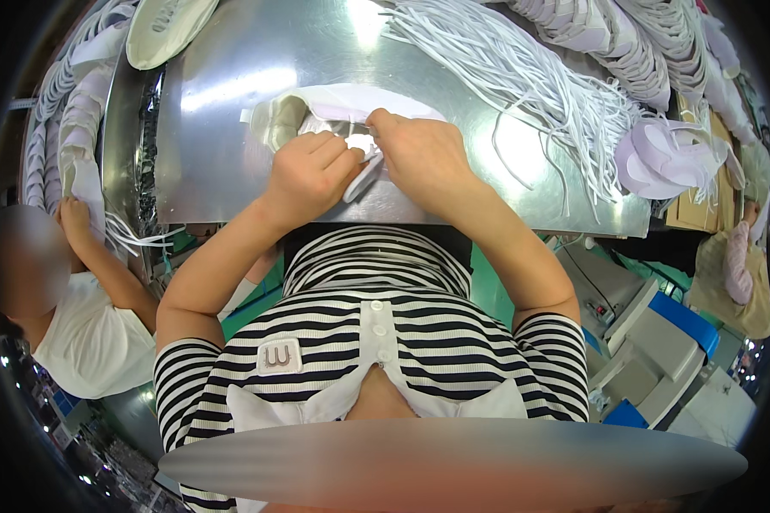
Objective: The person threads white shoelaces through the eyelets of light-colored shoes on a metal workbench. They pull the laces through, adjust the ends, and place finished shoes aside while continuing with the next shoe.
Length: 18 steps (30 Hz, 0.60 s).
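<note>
A white shoe upper (364, 98) lies on the metal tabletop in front of me, its rounded, lined end toward the left. My left hand (314, 178) is closed at its near edge, knuckles up, and grips the upper there. Close beside it, my right hand (423, 160) pinches with thumb and forefinger at the upper's opening. Thin white strands cross the gap between the hands, and a pale folded strip (362, 181) hangs below them; it looks like a shoelace. My curled fingers hide most of what they hold.
A big bundle of white shoelaces (505, 64) spreads over the right of the metal table (205, 162). Stacked white uppers (612, 43) stand behind it, with loose lilac-white pieces (667, 158) at the right. A pale oval piece (167, 30) lies far left. Another person (94, 333) works at the left.
</note>
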{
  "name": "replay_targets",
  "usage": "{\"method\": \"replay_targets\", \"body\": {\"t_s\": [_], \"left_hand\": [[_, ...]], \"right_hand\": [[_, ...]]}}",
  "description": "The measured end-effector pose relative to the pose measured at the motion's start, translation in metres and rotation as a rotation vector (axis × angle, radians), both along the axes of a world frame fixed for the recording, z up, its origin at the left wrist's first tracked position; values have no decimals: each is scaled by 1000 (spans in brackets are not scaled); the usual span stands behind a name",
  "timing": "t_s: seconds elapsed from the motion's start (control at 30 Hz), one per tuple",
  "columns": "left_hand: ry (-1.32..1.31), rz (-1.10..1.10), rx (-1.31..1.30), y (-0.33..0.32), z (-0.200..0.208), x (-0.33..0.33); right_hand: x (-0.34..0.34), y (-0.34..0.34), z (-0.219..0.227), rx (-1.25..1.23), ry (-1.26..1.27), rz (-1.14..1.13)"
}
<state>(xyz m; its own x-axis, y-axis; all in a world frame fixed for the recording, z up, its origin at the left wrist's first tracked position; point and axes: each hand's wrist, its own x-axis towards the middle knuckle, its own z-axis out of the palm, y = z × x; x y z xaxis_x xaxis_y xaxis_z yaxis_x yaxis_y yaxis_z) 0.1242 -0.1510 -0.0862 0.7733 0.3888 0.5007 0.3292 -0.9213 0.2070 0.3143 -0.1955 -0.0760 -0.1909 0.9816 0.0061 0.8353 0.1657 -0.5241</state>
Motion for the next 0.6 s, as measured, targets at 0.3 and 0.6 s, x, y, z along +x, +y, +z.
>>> {"method": "replay_targets", "body": {"t_s": [0.3, 0.6], "left_hand": [[-9, -66, -78, 4, -3, 3], [64, -141, -199, 10, 4, 4]], "right_hand": [[13, 20, 5, -17, 510, -173], [121, 29, 88, 742, 1274, -371]]}}
